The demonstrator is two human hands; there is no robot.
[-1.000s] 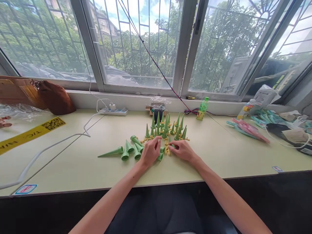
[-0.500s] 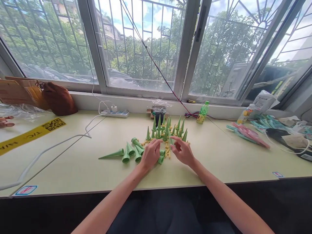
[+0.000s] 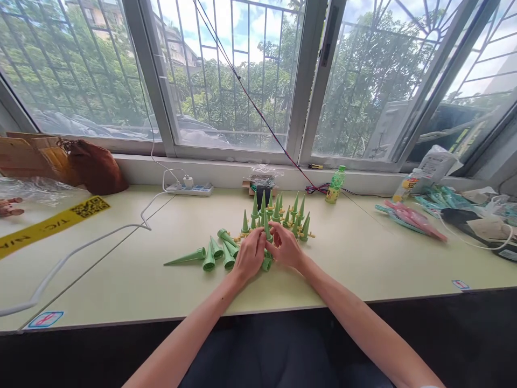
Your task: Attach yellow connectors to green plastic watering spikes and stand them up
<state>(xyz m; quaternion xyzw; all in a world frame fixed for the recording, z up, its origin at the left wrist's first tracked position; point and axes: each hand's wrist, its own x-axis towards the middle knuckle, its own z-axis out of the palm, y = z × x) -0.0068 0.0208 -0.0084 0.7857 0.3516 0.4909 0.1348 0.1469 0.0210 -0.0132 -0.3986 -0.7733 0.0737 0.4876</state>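
Note:
An upright green cone-shaped watering spike [image 3: 267,228] stands between my two hands, tip upward. My right hand [image 3: 286,247] has its thumb and fingers closed around the spike's right side. Against its left side my left hand [image 3: 250,251] is closed, with curled fingers touching the lower part; its fingertips are partly hidden. Just beyond the hands, several green spikes [image 3: 296,207] stand tip up with small yellow valves [image 3: 311,235] at their bases. Loose green spikes [image 3: 208,261] lie left of my left hand, and another spike's open end [image 3: 266,264] shows below my hands.
A black object [image 3: 264,197] and plastic wrap are behind the spikes. A green bottle [image 3: 335,185] stands back right, near pink and teal packets [image 3: 416,220]. On the left are a power strip [image 3: 189,188], a white cable [image 3: 100,237] and a brown bag [image 3: 97,167].
My right hand has lifted a green spike from near the yellow valves and moved left to meet my left hand. The spike is now between both hands. My left hand has barely moved.

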